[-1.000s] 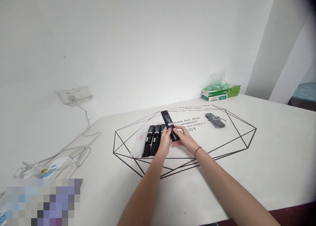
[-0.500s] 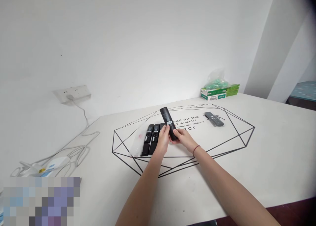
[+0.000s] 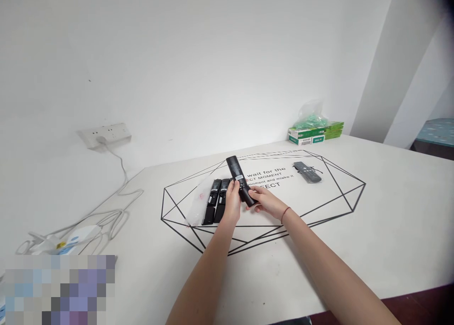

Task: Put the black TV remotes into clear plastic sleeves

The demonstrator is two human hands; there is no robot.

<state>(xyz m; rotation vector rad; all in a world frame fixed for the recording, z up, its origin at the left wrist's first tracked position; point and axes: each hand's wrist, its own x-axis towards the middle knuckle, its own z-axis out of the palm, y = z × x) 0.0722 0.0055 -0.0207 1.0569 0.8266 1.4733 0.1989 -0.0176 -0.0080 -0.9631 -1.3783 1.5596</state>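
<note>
The left hand (image 3: 233,203) and right hand (image 3: 268,203) meet over a white counter (image 3: 269,277) printed with black geometric lines and lettering. Between them is a long black plastic remote control (image 3: 233,166), back side up, tilted with its top end pointing away and a small white label near its middle. The left hand's grip is closed around the lower part of its body, thumb on the back. The right hand's grip pinches a short, smooth black plastic battery cover (image 3: 251,199), which sits at an angle to the remote's lower end; whether the two touch cannot be told. Just left of the left hand, black remotes with open battery compartments (image 3: 214,188) lie side by side, partly hidden by it, and loose black covers (image 3: 209,215) lie at their near ends. A clear plastic sheet or bag (image 3: 198,204) lies beside them. Farther right lies a dark grey remote in clear wrapping (image 3: 308,172). Near the wall, a clear bag with green contents (image 3: 312,119) rests on green-and-white cardboard boxes (image 3: 305,135).
</note>
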